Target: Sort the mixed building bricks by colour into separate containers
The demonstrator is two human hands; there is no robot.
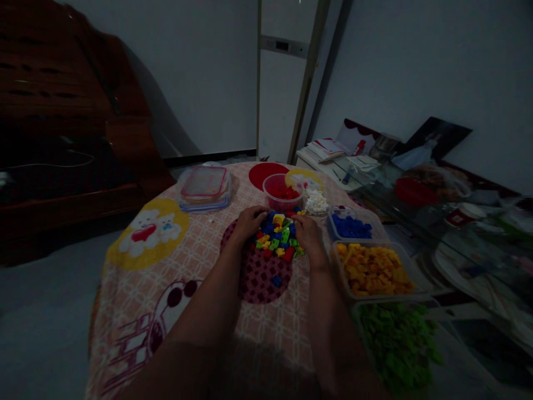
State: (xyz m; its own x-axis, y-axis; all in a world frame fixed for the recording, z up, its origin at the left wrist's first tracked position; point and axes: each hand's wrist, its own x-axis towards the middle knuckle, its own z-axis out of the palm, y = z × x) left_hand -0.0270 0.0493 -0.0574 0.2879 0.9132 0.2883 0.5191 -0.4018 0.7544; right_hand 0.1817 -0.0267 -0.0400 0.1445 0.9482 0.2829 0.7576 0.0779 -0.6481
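A mixed pile of small plastic building bricks (283, 239) in blue, yellow, green, red and some white lies in the middle of the patterned tablecloth. My left hand (250, 223) rests at the pile's left side, its fingers reaching over the far left edge. My right hand (307, 230) is on the opposite side, fingertips pointing inward at the bricks. Both hands look loosely open around the pile, and I see no brick held in either. Dim light hides the exact fingertip contacts. Nearer to me, a single blue brick (276, 281) lies apart from the pile.
Behind the pile stands a round tub of red bricks (283, 191), beside a heap of white bricks (316, 202). Along the right are boxes of blue bricks (352, 226), yellow bricks (372, 269) and green bricks (397, 344). Stacked lids (205, 189) lie back left.
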